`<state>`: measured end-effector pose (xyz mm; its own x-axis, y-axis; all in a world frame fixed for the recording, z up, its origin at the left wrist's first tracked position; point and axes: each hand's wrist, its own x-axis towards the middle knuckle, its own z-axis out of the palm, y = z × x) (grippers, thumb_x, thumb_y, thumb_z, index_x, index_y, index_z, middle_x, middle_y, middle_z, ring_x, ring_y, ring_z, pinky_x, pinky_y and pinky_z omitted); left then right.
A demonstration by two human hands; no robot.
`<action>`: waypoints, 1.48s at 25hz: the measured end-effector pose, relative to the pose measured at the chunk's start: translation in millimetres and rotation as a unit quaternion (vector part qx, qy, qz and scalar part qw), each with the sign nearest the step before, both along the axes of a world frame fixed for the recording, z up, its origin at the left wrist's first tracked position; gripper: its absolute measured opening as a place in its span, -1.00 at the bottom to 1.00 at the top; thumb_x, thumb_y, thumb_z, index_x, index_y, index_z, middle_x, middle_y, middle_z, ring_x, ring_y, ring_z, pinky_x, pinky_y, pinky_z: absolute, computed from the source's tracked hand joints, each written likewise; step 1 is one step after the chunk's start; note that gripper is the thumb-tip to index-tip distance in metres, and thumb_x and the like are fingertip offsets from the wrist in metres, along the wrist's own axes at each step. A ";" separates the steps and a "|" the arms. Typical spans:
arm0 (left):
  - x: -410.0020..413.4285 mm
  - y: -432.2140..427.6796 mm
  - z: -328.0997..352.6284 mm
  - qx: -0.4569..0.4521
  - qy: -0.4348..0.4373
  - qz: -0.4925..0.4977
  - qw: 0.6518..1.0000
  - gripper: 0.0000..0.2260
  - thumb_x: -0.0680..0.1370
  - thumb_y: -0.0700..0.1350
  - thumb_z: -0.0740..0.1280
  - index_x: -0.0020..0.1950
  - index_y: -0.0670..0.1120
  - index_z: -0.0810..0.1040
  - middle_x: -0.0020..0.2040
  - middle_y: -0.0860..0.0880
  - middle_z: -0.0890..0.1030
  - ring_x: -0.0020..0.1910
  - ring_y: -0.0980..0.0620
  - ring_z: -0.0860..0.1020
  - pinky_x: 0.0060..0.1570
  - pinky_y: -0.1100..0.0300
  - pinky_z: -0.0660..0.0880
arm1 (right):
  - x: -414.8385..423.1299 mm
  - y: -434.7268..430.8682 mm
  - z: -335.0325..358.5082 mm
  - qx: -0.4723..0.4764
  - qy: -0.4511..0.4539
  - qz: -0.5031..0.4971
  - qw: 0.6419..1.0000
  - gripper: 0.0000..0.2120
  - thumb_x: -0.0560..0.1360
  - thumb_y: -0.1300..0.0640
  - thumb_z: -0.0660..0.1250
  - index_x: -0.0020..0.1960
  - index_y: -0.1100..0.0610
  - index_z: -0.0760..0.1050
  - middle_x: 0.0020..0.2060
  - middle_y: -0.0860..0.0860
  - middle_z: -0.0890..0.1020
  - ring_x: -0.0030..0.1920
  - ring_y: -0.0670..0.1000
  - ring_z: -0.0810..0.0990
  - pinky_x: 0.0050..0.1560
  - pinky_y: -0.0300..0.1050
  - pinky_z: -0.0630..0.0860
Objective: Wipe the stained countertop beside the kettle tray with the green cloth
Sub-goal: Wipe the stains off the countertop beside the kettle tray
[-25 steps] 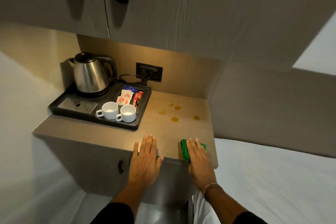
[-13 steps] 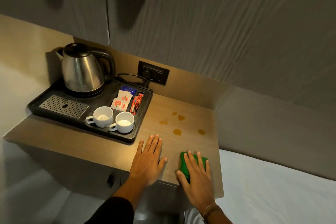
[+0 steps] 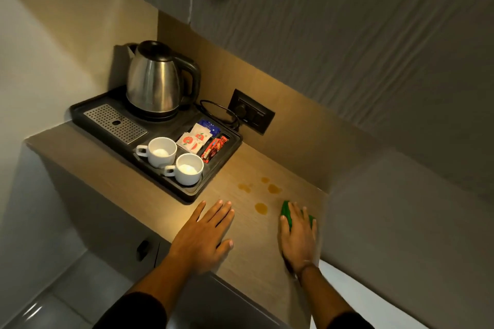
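Several amber stains (image 3: 261, 208) dot the wooden countertop (image 3: 256, 254) to the right of the black kettle tray (image 3: 187, 193). My right hand (image 3: 298, 238) presses flat on the folded green cloth (image 3: 285, 210), which peeks out past my fingers just right of the nearest stain. My left hand (image 3: 204, 235) lies flat on the counter with fingers apart, in front of the tray's near corner and holding nothing.
On the tray stand a steel kettle (image 3: 153, 81), two white cups (image 3: 175, 160), sachets (image 3: 196, 137) and a drip grille (image 3: 115, 123). A wall socket (image 3: 251, 113) with a cable sits behind. Cabinet doors hang overhead; a white bed (image 3: 374, 299) lies at the right.
My right hand has slid the green cloth forward toward the stains. My view has moved closer and tilted. The left hand stays flat on the counter.
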<state>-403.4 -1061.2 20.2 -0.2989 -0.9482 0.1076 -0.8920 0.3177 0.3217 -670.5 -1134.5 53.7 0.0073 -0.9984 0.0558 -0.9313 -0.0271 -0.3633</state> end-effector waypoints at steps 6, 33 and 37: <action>0.3 0.7 2.1 0.011 0.003 0.004 1.000 -0.36 0.69 0.26 -0.03 0.68 -0.02 -0.04 0.71 -0.03 -0.04 0.66 0.00 -0.15 0.60 -0.22 -0.14 | -53.3 15.8 -17.8 -0.014 0.021 0.135 0.991 -0.49 0.68 -0.19 0.04 0.61 -0.19 0.12 0.62 -0.14 0.22 0.63 -0.14 -0.03 0.63 0.16 -0.06; 0.7 -2.1 1.0 0.027 0.023 0.008 0.999 -0.35 0.68 0.28 0.00 0.67 0.00 -0.04 0.71 0.00 -0.07 0.65 0.02 -0.19 0.60 -0.23 -0.18 | 77.7 -101.6 -1.4 0.028 -0.014 0.219 0.975 -0.51 0.72 0.00 0.14 0.63 -0.03 0.16 0.63 -0.05 0.20 0.64 0.02 0.02 0.62 0.15 -0.15; 0.3 -1.4 -1.0 0.017 0.015 0.010 1.000 -0.36 0.68 0.27 -0.01 0.67 -0.01 -0.03 0.71 0.00 -0.06 0.65 0.02 -0.18 0.60 -0.20 -0.19 | 34.2 -87.7 -3.1 0.021 -0.014 0.264 0.964 -0.54 0.71 -0.08 0.09 0.60 -0.18 0.13 0.62 -0.11 0.22 0.64 -0.02 0.02 0.62 0.12 -0.14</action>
<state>-403.2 -1062.6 19.2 -0.2774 -0.9570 0.0844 -0.8876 0.2889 0.3587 -636.3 -1222.2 50.6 0.5134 -0.8578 0.0237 -0.7819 -0.4790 -0.3990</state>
